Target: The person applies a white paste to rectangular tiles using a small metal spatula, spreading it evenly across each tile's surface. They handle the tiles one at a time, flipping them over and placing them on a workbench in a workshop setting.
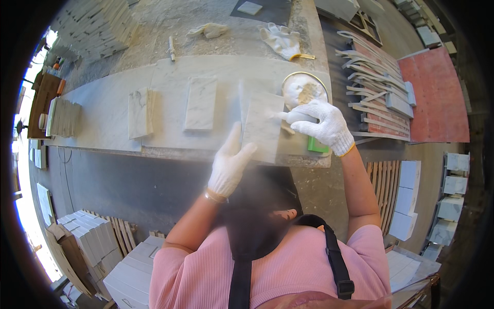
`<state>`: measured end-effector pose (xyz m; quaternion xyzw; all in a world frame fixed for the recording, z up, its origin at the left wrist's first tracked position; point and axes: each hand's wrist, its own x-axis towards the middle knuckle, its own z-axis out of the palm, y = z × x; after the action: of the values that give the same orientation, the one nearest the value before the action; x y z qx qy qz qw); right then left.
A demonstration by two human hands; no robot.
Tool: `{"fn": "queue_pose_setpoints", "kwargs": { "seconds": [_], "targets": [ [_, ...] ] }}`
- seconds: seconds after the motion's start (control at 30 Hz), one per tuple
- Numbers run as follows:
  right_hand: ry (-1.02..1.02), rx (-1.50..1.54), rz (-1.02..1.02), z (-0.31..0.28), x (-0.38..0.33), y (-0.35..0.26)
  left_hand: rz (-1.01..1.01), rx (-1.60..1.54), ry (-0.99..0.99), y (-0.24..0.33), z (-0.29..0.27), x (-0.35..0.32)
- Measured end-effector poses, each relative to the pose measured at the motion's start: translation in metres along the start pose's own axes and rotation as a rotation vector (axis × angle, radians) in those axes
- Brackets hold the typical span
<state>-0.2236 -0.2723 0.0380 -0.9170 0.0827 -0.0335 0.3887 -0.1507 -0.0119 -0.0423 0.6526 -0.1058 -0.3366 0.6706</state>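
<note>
A pale marble tile (263, 121) lies at an angle by the bench's front edge, partly over another tile that is blurred. My left hand (229, 165), in a white knitted glove, is at its near left side, thumb against the face and fingers along the edge. My right hand (324, 126), gloved too, is closed at the tile's right side, around a small pale thing I cannot make out. Just beyond it stands a round tin (304, 90) of white paste with a tan patch. A green object (317, 145) shows below my right hand.
Stacks of marble tiles (195, 103), (140, 113) and thin upright slabs (63, 117) line the stone-topped bench (170, 77) leftward. Beyond are a loose glove (280, 40) and a crumpled glove (208, 31). Pale strips (368, 77) lie to the right. White boxes (92, 237) stand lower left.
</note>
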Motion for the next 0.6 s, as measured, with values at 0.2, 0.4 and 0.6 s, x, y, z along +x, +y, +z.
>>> {"fn": "queue_pose_setpoints", "kwargs": {
  "seconds": [0.2,0.4,0.6],
  "targets": [
    [0.001,-0.05,-0.003,-0.0002,0.0028,-0.0032,0.008,0.032,0.001,-0.0019,-0.0012,0.0004],
    [-0.023,-0.053,0.02,-0.0012,0.0031,-0.0028,-0.007,0.009,0.007,-0.0029,-0.0001,0.0007],
    [-0.005,-0.072,0.038,0.0003,0.0039,-0.0002,-0.012,0.011,0.012,-0.0002,0.0004,0.0]
  ]
}}
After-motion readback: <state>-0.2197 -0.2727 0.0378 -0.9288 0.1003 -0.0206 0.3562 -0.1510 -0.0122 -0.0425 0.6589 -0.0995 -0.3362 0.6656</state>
